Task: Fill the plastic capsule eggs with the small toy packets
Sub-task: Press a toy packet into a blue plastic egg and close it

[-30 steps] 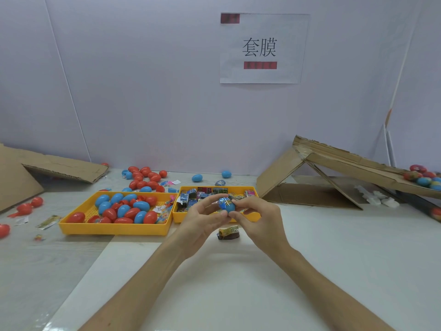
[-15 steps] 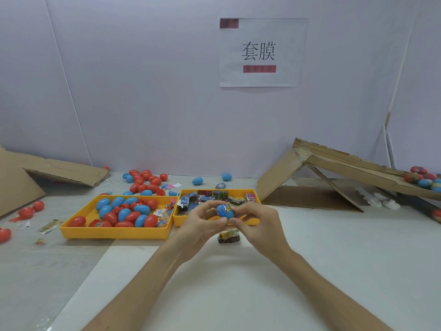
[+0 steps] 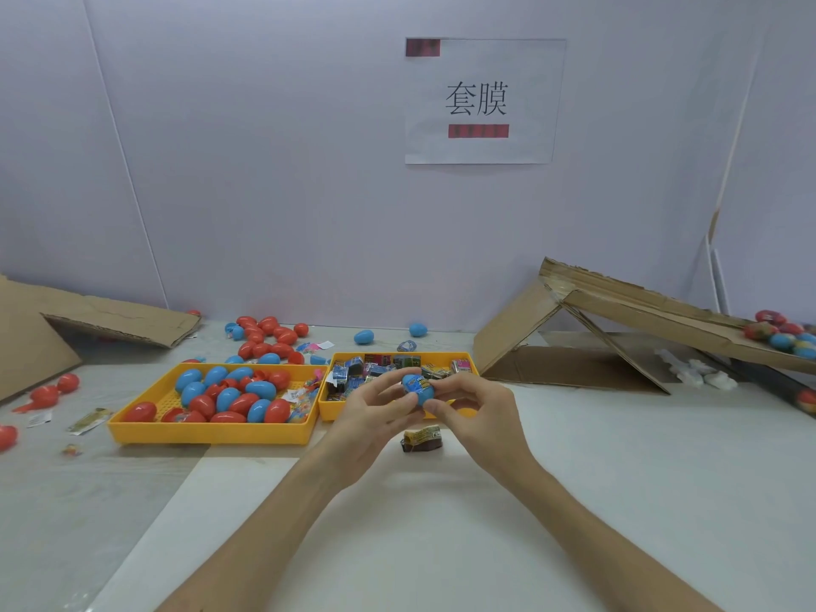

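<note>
Left hand (image 3: pixel 375 417) and right hand (image 3: pixel 479 413) together pinch a blue capsule egg (image 3: pixel 421 393) above the desk (image 3: pixel 574 501) — blocking the packet tray (image 3: pixel 330 410); a loose packet (image 3: pixel 421 439) lies beneath — egg tray (image 3: pixel 212 432) leftward

Wall sign: a white paper sheet (image 3: pixel 481 101) on the pale wall (image 3: pixel 265 170) carries two large black characters, 套膜, at its centre. The red block (image 3: pixel 422 47) at its top left corner and the red bar (image 3: pixel 478 131) beneath the characters are blurred, unreadable. Print on the small toy packets (image 3: pixel 375 368) is too small to read.
</note>
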A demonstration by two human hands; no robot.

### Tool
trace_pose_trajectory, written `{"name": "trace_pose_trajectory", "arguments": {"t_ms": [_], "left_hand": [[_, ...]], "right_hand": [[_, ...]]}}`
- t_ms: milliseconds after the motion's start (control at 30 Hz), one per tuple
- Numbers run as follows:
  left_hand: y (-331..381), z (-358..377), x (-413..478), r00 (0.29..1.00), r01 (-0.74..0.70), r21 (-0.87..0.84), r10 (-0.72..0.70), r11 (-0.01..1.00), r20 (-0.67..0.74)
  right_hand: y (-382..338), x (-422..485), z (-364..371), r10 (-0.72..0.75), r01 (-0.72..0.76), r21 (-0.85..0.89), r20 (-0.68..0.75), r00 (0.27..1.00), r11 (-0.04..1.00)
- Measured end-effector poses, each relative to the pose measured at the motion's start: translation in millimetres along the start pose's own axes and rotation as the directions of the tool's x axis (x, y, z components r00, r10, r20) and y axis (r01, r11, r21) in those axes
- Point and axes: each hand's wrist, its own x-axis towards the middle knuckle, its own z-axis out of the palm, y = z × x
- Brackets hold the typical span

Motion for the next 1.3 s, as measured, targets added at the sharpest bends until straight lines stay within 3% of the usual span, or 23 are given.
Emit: {"name": "trace_pose_trajectory", "arguments": {"t_ms": [667,800,867,933,967,1033,1067,1133,1200,1267,1300], "left_hand": [[-2,-5,2,1.000,0.030,0.119,-0.031,0.992,0.000],[-4,2,0,1.000,-0.008,0.104,0.004,0.995,0.031],[-2,3,0,0.998,-0.061,0.174,0.064,0.983,-0.014],[-1,0,2,0.965,-0.140,0.433,0.220,0.890,-0.140],[-2,-2,3,0.927,-0.168,0.599,0.332,0.783,-0.173],[-4,-5,3,0.871,-0.188,0.812,0.475,0.553,-0.123],[-4,-4,2,0.878,-0.187,0.854,0.473,0.486,-0.077],[-4,-3,0,0.931,-0.179,0.908,0.365,0.378,0.031],[-6,-3,-1,0.975,-0.187,0.947,0.168,0.261,0.147],[-8,-2,-3,0.979,-0.200,0.959,0.015,0.200,0.201],[-9,-1,-3,0.978,-0.202,0.963,-0.009,0.176,0.207]], "right_hand": [[-6,-3,1,0.042,-0.042,-0.001,0.036,0.998,0.999],[-3,2,3,0.184,-0.183,0.188,0.016,0.983,0.965],[-1,6,2,0.339,-0.329,0.359,0.037,0.940,0.874],[-1,10,-2,0.486,-0.458,0.514,0.089,0.869,0.725],[0,12,-5,0.542,-0.510,0.563,0.125,0.831,0.650],[3,20,-10,0.609,-0.586,0.620,0.210,0.765,0.522],[4,24,-10,0.635,-0.619,0.636,0.252,0.730,0.460],[5,34,-6,0.679,-0.693,0.618,0.329,0.656,0.371],[-3,53,-5,0.677,-0.729,0.583,0.374,0.634,0.360],[-13,82,-16,0.635,-0.613,0.723,0.318,0.704,0.317],[-16,98,-27,0.622,-0.486,0.839,0.248,0.743,0.245]]}}
